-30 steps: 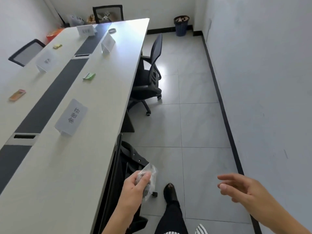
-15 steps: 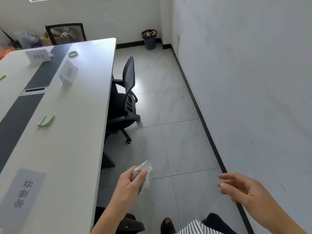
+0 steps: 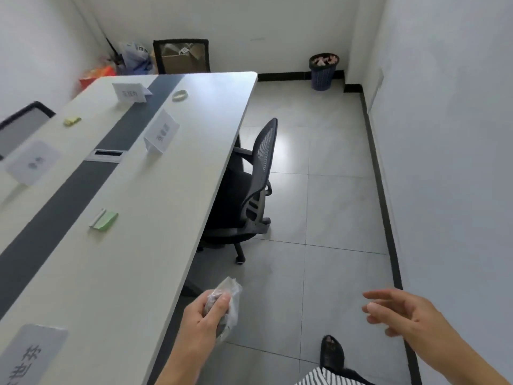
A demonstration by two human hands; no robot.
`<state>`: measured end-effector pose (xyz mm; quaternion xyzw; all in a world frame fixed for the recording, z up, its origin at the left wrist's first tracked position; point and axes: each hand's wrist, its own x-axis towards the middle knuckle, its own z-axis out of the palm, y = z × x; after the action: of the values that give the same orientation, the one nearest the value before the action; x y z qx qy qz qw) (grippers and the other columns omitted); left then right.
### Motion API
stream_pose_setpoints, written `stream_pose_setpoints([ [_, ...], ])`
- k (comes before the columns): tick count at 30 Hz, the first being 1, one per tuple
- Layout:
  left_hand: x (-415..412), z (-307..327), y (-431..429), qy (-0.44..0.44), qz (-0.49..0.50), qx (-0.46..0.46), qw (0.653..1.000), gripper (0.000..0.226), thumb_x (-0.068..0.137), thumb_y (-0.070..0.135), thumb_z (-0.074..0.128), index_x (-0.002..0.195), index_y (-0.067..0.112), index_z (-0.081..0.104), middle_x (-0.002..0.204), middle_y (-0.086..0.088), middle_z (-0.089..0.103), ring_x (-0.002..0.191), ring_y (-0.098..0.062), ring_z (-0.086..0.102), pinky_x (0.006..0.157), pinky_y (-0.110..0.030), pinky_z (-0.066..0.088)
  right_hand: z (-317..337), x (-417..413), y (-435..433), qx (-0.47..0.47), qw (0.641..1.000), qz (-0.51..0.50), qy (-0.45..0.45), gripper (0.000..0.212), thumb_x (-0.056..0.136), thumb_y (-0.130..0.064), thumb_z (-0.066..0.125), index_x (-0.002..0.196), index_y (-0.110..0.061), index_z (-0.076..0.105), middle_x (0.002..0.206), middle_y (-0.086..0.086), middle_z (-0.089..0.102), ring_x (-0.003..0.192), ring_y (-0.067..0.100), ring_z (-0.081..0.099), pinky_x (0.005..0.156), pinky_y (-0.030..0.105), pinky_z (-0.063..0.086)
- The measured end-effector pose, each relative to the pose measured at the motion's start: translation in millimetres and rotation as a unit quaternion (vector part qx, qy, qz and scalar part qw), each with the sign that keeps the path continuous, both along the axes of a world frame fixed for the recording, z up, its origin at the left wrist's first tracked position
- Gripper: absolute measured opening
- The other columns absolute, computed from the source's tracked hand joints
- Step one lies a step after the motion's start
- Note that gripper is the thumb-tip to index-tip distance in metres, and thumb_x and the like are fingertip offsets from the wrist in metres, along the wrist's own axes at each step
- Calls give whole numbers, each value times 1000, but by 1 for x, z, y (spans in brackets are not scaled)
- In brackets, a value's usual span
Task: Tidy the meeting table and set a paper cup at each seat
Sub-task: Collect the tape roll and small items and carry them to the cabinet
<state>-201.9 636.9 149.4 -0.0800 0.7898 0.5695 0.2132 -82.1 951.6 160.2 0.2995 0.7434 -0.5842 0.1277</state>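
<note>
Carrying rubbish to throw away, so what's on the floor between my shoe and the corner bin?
The head view shows only bare floor tiles between the shoe and the bin; the office chair stands left of that stretch.

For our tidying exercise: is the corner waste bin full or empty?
Full: pinkish litter reaches the rim of the waste bin.

Open aisle — office chair (image 3: 249,190) beside table (image 3: 155,207).

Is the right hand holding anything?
No, the right hand is open and empty; only the left hand grips a crumpled clear wrapper.
</note>
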Motion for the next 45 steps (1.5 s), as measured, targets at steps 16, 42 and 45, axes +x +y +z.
stream_pose_setpoints([
  [16, -99, -12, -114, -9, 367, 16, 930, 39, 86, 38, 67, 85, -1, 63, 64, -5, 42, 62, -17, 36, 63, -33, 31, 1, -342, -126, -11, 936, 353, 6, 13, 87, -17, 68, 99, -20, 72, 85, 4, 77, 82, 18, 73, 68, 31, 53],
  [42, -148, -9, -187, -115, 697, 5, 708, 17, 91, 20, 61, 81, 13, 73, 59, -4, 59, 52, -15, 50, 51, -25, 42, -181, -625, -576, 406, 596, 671, 173, 66, 83, -63, 50, 131, -19, 43, 138, 12, 38, 127, 35, 32, 89, 46, 42],
  [45, -147, -10, -181, -121, 692, 10, 711, 21, 90, 25, 61, 82, 8, 71, 62, -10, 54, 55, -17, 47, 55, -28, 37, -184, -618, -579, 373, 579, 696, 203, 54, 82, -49, 59, 128, -22, 50, 140, 7, 38, 127, 32, 32, 89, 44, 42],
])
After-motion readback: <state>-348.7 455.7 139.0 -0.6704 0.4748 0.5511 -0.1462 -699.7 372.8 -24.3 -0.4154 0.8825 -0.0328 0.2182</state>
